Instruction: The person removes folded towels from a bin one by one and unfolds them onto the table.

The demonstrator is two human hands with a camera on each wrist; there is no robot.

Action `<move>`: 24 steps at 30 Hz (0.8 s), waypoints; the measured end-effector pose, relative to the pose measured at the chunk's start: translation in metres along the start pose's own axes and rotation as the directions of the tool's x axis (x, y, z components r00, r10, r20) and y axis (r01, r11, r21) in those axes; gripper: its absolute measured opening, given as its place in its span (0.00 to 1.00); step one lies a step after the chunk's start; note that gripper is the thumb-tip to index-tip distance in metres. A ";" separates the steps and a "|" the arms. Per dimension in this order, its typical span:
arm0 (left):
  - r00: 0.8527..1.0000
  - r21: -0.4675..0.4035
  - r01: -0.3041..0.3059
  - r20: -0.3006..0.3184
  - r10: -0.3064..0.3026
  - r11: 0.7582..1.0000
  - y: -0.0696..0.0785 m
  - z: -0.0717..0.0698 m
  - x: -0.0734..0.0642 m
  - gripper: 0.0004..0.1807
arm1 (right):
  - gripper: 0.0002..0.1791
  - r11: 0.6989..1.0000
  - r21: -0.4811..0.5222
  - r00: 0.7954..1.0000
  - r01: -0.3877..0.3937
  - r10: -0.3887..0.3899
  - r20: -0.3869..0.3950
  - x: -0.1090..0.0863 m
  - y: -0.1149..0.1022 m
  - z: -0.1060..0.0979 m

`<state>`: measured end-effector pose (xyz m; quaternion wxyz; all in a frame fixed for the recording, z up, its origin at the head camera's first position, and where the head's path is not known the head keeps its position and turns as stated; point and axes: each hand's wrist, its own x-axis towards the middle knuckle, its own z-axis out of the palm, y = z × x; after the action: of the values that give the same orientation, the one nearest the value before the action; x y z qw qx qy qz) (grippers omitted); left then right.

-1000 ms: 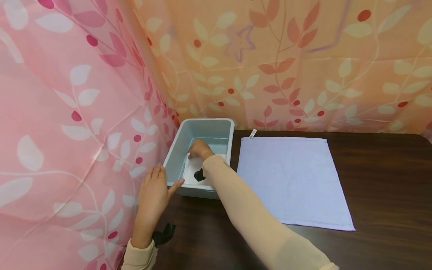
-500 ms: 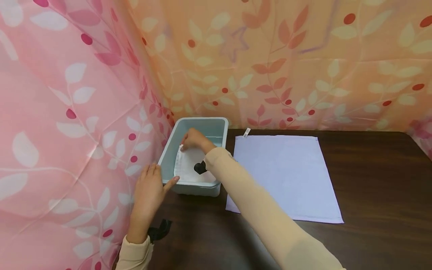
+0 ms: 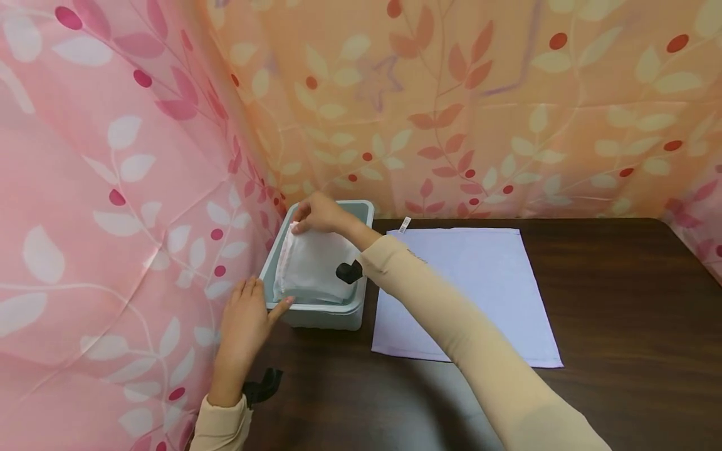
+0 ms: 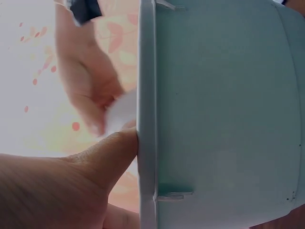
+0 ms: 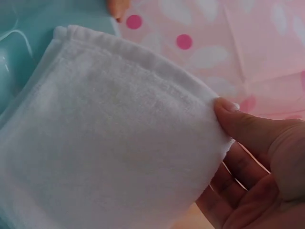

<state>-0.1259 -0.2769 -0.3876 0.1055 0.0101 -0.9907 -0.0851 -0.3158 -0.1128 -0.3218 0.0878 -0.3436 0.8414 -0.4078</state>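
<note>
A folded white towel (image 3: pixel 316 263) is partly raised inside the pale blue-grey plastic tub (image 3: pixel 324 318). My right hand (image 3: pixel 323 213) pinches one corner of it between thumb and fingers; the right wrist view shows the towel (image 5: pixel 114 129) hanging from that grip, its hemmed edge stretched out. Over at the tub's near left corner, my left hand (image 3: pixel 246 318) holds the rim, the fingers along the left side and the thumb on the front. In the left wrist view the thumb (image 4: pixel 112 155) hooks over the rim (image 4: pixel 147 119).
Right of the tub, a lavender towel (image 3: pixel 462 294) lies spread flat on the dark wooden table (image 3: pixel 609 300), a white tag (image 3: pixel 405 224) at its back left corner. A pink patterned curtain (image 3: pixel 130 250) hangs close on the left and an orange one (image 3: pixel 479 125) behind.
My right hand has risen from inside the tub, lifting the white towel's corner up to about rim height. My left hand stays on the rim. The view has shifted slightly.
</note>
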 end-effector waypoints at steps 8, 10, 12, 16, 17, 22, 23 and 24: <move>0.999 0.005 0.032 0.044 -0.032 0.999 0.001 -0.003 -0.001 0.45 | 0.11 0.992 0.112 0.996 0.053 -0.044 -0.080 -0.019 -0.021 -0.032; 0.999 0.005 0.024 0.030 -0.024 1.000 0.001 -0.002 -0.001 0.44 | 0.11 0.990 0.133 0.994 0.045 -0.031 -0.105 -0.025 -0.028 -0.042; 1.000 0.004 0.011 0.011 -0.011 1.000 0.001 0.000 -0.001 0.44 | 0.12 0.989 0.144 0.991 0.040 -0.021 -0.135 -0.031 -0.037 -0.054; 1.000 0.000 -0.006 -0.009 0.006 1.000 0.000 0.003 0.001 0.43 | 0.12 0.985 0.157 0.977 0.067 -0.033 -0.208 -0.050 -0.055 -0.083; 1.000 -0.002 -0.006 -0.011 0.006 1.000 0.000 0.004 0.001 0.43 | 0.12 0.984 0.158 0.972 0.083 -0.045 -0.230 -0.055 -0.058 -0.090; 1.000 -0.012 -0.007 -0.024 0.007 1.000 0.000 0.004 0.003 0.43 | 0.11 0.963 0.230 0.942 0.141 -0.059 -0.331 -0.084 -0.068 -0.118; 1.000 -0.012 -0.008 -0.030 0.008 1.000 -0.001 0.004 0.003 0.43 | 0.11 0.958 0.241 0.934 0.152 -0.060 -0.353 -0.090 -0.068 -0.123; 0.999 -0.012 -0.012 -0.037 0.012 1.000 0.000 0.004 0.004 0.42 | 0.11 0.955 0.251 0.925 0.158 -0.054 -0.377 -0.096 -0.068 -0.129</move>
<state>-0.1304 -0.2768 -0.3909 0.1246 0.0052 -0.9881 -0.0902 -0.2643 0.0011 -0.2001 -0.0458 -0.2913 0.7575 -0.5824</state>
